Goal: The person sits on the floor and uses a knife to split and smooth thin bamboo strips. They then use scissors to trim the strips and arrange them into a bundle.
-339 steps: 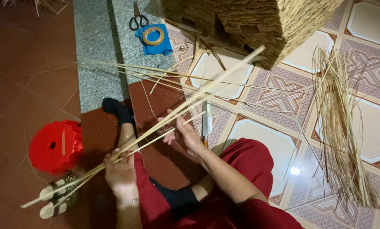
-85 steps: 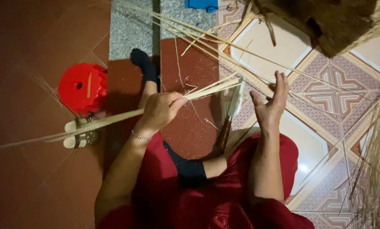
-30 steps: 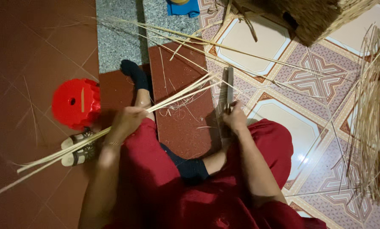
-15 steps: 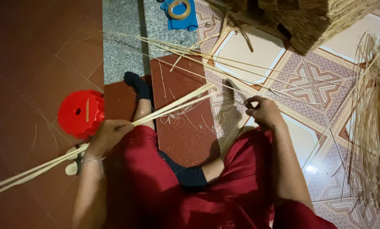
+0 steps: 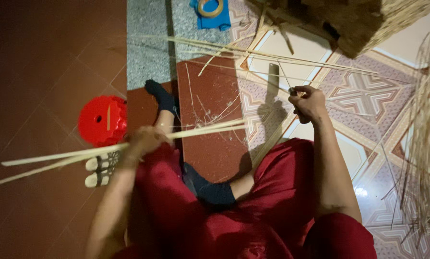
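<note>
a red stool (image 5: 102, 120) stood at the far left on the dark floor, with a striped sandal (image 5: 100, 170) just beside it. the left hand (image 5: 145, 141) was closed around a bundle of pale strips (image 5: 71, 156), which ran from the lower left edge, through the fist, and on to the right over a red-brown tile (image 5: 215, 120); the hand was blurred, so the fingers could not be told apart. a foot in a dark sock (image 5: 160, 96) lay just above that hand, on the edge of the tile. loose slivers lay scattered on the tile. at the top, a roll of tape (image 5: 210, 7) sat on a blue thing on the grey strip of floor. right of the middle, the right hand (image 5: 308, 103) was raised and clenched on a dark knife handle (image 5: 292, 91); the blade was not clear, though its shadow fell on the patterned tiles. thin long strips (image 5: 282, 57) crossed the floor above this hand. the two hands were well apart. a woven basket (image 5: 359, 21) stood at the top right, and a sheaf of dry straw (image 5: 428, 144) lay along the right edge.
</note>
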Tool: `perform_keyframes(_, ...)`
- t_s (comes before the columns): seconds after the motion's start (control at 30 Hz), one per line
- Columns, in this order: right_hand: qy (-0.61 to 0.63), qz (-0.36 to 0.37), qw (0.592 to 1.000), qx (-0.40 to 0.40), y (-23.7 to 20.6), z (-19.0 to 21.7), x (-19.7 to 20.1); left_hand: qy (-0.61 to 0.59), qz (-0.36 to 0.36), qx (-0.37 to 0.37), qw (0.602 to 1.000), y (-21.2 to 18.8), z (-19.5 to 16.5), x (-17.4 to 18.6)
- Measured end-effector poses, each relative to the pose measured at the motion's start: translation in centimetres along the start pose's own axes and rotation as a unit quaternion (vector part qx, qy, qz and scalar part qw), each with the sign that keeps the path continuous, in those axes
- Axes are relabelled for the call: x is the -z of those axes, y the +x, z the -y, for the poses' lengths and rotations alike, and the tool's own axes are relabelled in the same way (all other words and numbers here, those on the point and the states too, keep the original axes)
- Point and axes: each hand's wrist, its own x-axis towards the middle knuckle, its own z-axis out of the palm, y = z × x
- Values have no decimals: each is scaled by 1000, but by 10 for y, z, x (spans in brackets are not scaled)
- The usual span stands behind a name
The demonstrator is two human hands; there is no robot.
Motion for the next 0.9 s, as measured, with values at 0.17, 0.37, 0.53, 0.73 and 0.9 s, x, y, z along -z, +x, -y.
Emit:
perform_keyframes(0.17,13,10,999,34,-24,-26,-11,-2,60,173,983,-12,118,46)
perform_keyframes(0.37,53,-9,998,45,-19,-54,-13,-2,-122,226,967,-65,126,143)
perform_keyframes(0.53,69,9,996,62,-13,-78,-15,-163,-86,74,980,-105,30,147)
perform_keyframes(0.73,43,8,996,78,-21,-86,-11,-119,134,-25,983,-112,-34,53)
perform_keyframes(0.9,58,15,996,71,-33,-81,-5,71,115,30,990,-124,66,23)
